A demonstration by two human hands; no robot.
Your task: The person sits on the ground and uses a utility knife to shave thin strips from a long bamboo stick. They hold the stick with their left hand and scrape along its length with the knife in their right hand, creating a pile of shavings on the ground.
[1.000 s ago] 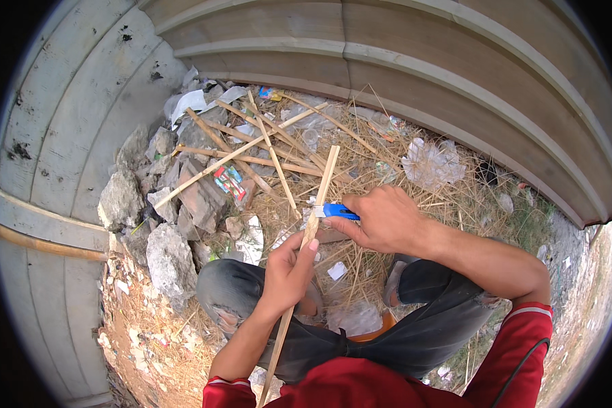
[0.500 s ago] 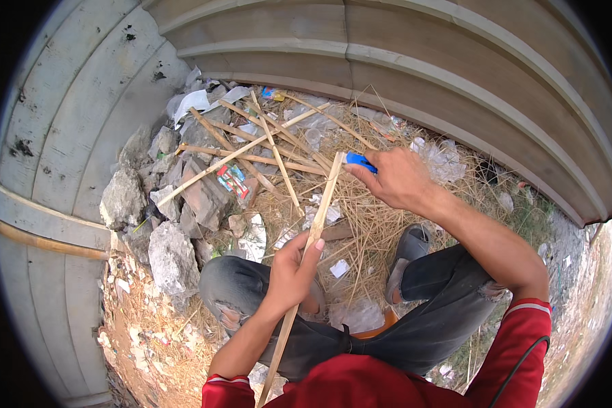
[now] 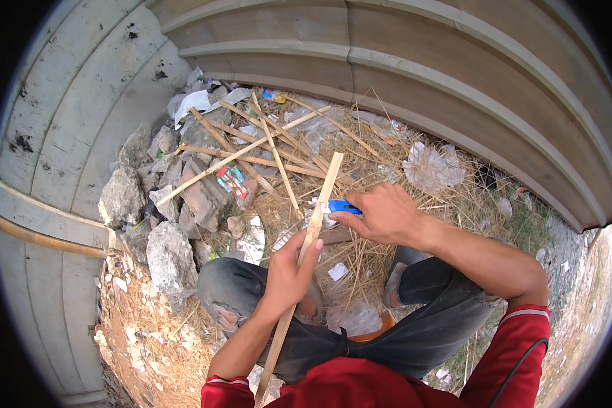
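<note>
A long, pale wooden strip (image 3: 330, 178) slants up from my lap, away from me. My left hand (image 3: 289, 275) is wrapped round it at about mid-length, thumb lying along the top. In my right hand (image 3: 385, 214) is a blue utility knife (image 3: 345, 207), pointing left. Its blade end meets the strip a short way beyond my left hand. The strip's far end sticks out free past the knife, above the straw-covered ground.
Several wooden strips (image 3: 279, 163) lie crossed in a pile ahead. Grey rocks (image 3: 173, 255) stand to the left. Corrugated metal sheets (image 3: 415, 68) wall the far side, and a pale panel (image 3: 54, 136) the left. Straw, plastic and paper scraps litter the ground around my feet.
My right hand has drawn the knife down along the strip, from near its far end toward my left hand. The left hand keeps its hold in nearly the same place.
</note>
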